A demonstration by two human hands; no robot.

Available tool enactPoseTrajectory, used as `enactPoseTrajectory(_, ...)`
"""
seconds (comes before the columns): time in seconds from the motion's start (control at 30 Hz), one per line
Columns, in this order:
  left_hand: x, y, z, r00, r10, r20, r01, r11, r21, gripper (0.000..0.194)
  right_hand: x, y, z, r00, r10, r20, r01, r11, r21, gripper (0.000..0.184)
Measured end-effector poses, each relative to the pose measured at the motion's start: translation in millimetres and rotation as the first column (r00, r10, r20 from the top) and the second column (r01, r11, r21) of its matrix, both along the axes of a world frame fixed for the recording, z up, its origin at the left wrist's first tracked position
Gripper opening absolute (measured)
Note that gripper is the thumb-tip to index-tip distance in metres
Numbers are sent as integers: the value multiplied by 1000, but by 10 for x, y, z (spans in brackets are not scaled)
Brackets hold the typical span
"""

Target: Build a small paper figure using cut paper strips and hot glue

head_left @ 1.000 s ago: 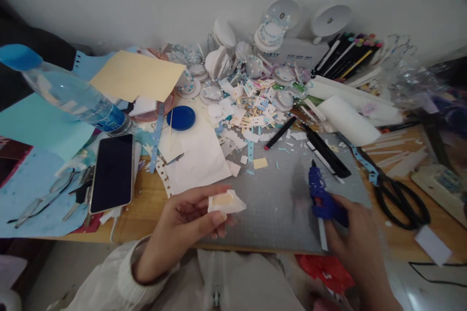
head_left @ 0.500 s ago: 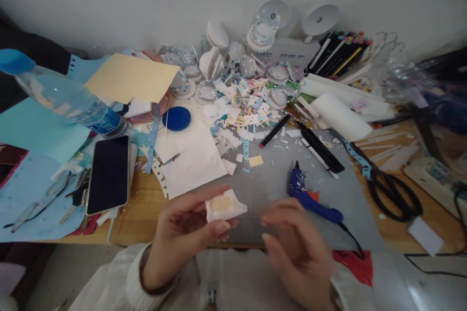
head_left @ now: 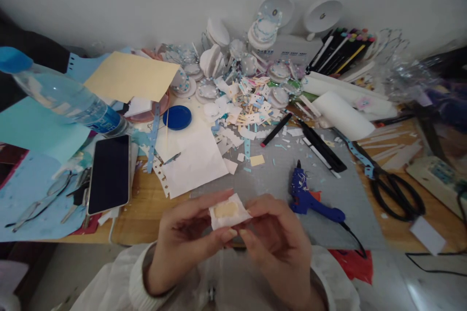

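Observation:
My left hand pinches a small white folded paper piece with a tan patch on its face, held just above the near edge of the grey cutting mat. From the right, the fingers of my right hand close on the same piece. A blue glue gun lies on the mat just right of my right hand, its cord trailing toward the table edge.
A black phone and a lying water bottle are at left. White paper sheet, blue lid, paper scraps, black marker, black scissors, foam rolls crowd the wooden table.
My right hand let go of the glue gun, which now lies on the mat, and moved left to take hold of the paper piece beside my left hand.

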State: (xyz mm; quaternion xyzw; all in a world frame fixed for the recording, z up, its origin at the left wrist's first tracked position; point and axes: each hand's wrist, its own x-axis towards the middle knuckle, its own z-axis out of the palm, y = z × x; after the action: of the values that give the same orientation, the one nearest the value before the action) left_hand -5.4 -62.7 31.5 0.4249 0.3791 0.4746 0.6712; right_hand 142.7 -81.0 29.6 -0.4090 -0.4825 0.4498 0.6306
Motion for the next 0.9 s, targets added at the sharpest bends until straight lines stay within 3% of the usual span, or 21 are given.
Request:
enactPoseTrajectory(0.2,10,26,40,1000,21,-1,-21,998,-64,37,-9,7,-21,1000,6,25,-7,1000,6,25)
enactPoseTrajectory(0.37,-24,36,70,996,-70,62,80,981,-177,38,20,-9,-32,990,8,140,-14,999,40,29)
enactPoseTrajectory(0.53,-17,73,67,987,-88,133,116,968,-223,37,40,-12,-45,962,-58,268,22,991,134,33)
enactPoseTrajectory(0.7,-9,105,64,982,-64,178,114,952,-285,32,100,38,16,872,-127,473,5,968,250,37)
enactPoseTrajectory(0.9,-25,97,46,985,-53,162,107,934,-342,32,179,88,-9,711,-249,658,-90,896,436,42)
